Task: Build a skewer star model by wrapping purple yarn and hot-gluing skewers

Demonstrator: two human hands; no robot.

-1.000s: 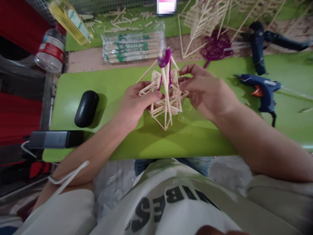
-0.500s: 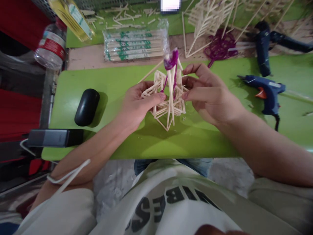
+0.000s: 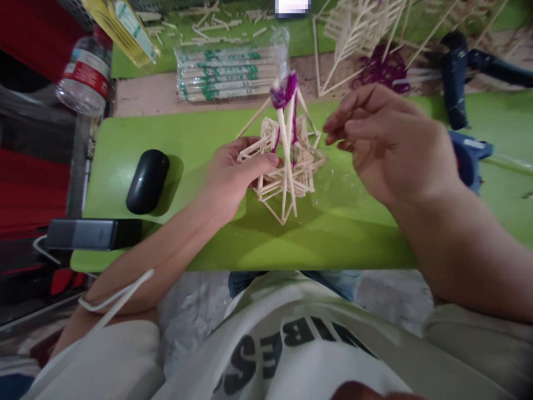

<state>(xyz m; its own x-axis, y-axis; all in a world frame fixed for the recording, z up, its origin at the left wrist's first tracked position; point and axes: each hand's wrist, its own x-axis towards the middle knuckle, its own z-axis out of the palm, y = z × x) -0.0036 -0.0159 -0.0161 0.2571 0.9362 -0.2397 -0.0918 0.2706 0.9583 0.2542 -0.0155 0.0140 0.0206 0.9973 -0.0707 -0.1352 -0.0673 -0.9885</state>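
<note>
My left hand point(image 3: 235, 175) grips the left side of a small frame built of wooden sticks point(image 3: 287, 186), thumb on top and fingers partly hidden beneath. Long sticks slant up from the frame to a peak wrapped in purple yarn point(image 3: 283, 91). Purple strands run down from that peak into the frame. To the right of it hovers my right hand point(image 3: 391, 139), apart from the sticks, fingers loosely bent and no object visible in them. Behind my right wrist, a blue glue gun point(image 3: 472, 158) is partly covered.
A black mouse point(image 3: 147, 181) and a dark power bank point(image 3: 95, 234) lie left on the green board point(image 3: 200, 244). Behind are wrapped chopsticks point(image 3: 231, 72), a plastic bottle point(image 3: 85, 75), a yellow-liquid bottle point(image 3: 125, 33), purple yarn point(image 3: 381, 69) and a larger stick structure point(image 3: 358, 28).
My right hand has let go of the stick frame and moved right and slightly up, now covering much of the glue gun. My left hand keeps its hold; the frame has shifted slightly.
</note>
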